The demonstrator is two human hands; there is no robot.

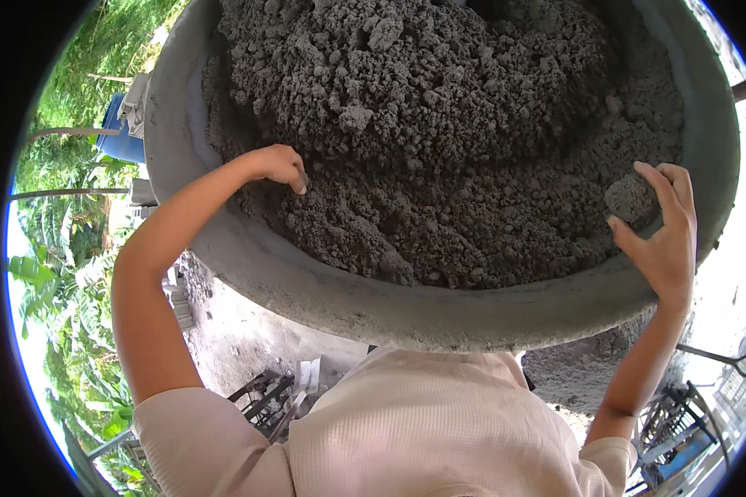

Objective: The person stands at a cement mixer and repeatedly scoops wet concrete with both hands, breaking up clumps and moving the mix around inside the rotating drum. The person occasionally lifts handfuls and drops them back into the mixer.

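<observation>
A wide round grey basin [373, 319] is in front of me, with crumbly grey mix [472, 224] spread over its inside. A taller heap of the same mix [423, 83] rises on the far side. My right hand [667, 228] reaches over the near right rim, thumb and fingers closed around a fist-sized grey lump [630, 199]. At the left part of the basin, my left hand [280, 166] is low over the mix with its fingers curled together. A bit of grey shows at those fingertips, too small to name.
Beyond the basin's left side stand a blue barrel [120, 137] and green plants [66, 248]. Below right are a pile of grey material [580, 369], a long tool with a D-shaped handle [742, 363] and dark metal frames [671, 431]. More metal pieces [269, 393] lie below left.
</observation>
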